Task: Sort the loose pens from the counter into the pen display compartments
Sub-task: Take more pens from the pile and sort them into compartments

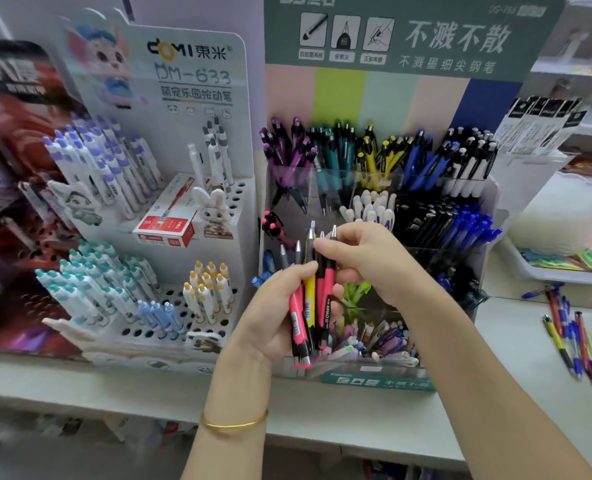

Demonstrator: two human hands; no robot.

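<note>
The left hand (274, 317) is curling round a bundle of slim pink-and-black plastic click pens (296, 306), holding them upright with their silver tips pointing up; one yellow-and-black pen (310, 292) is standing among them. The right hand (367, 258) is reaching in from above, its thumb and forefinger pinching the upper end of a pink-and-black pen on the bundle's right side (328, 282). A thin gold bangle (234, 422) is sitting on the left wrist.

Both hands are hovering just in front of the clear acrylic pen display with a green header card (492, 199). Its back compartments are holding purple, teal, yellow, blue and black-and-white pens in separate groups; the middle row is holding white, black and blue pens, and the front bin is holding mixed pastel items.

To the left, a white perforated cardboard pen stand (242, 202) is carrying white pens with purple, teal and yellow caps, plus a red-and-white box (170, 220). The loose red, blue, yellow and green pens (578, 341) are lying on the pale surface (322, 407) well to the right of the display, near a white plastic tray (530, 268).
</note>
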